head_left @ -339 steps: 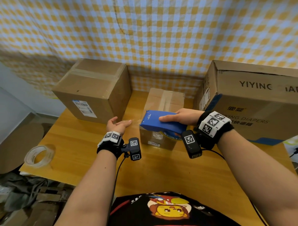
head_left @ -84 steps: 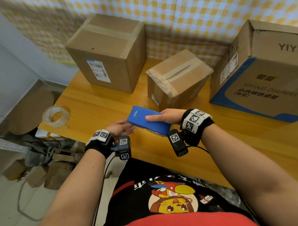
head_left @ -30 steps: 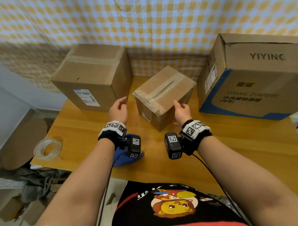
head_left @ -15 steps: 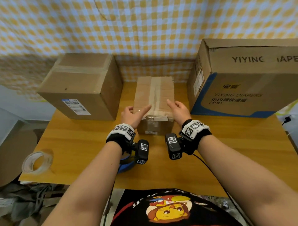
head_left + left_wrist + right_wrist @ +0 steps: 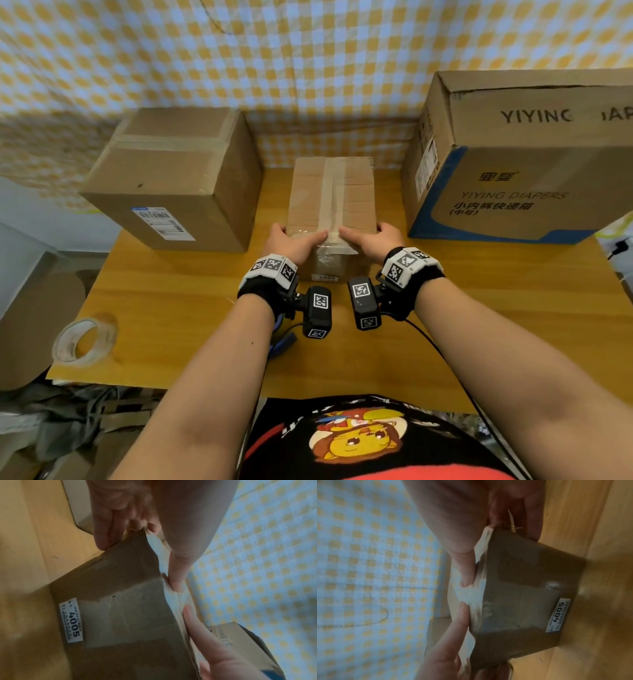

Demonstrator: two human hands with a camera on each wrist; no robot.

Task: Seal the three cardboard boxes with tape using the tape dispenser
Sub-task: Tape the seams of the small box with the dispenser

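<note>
The small box (image 5: 330,202) stands on the table (image 5: 479,308) between the left box (image 5: 171,178) and the diaper box (image 5: 520,164), a tape strip (image 5: 330,192) running along its top seam. The left hand (image 5: 293,243) and right hand (image 5: 371,240) grip its near top corners: thumbs lie flat on the top edge, tips nearly meeting at the tape, fingers (image 5: 102,534) curled down the sides. The blue dispenser (image 5: 282,342) lies under the left forearm. A tape roll (image 5: 84,341) sits at the table's left corner.
</note>
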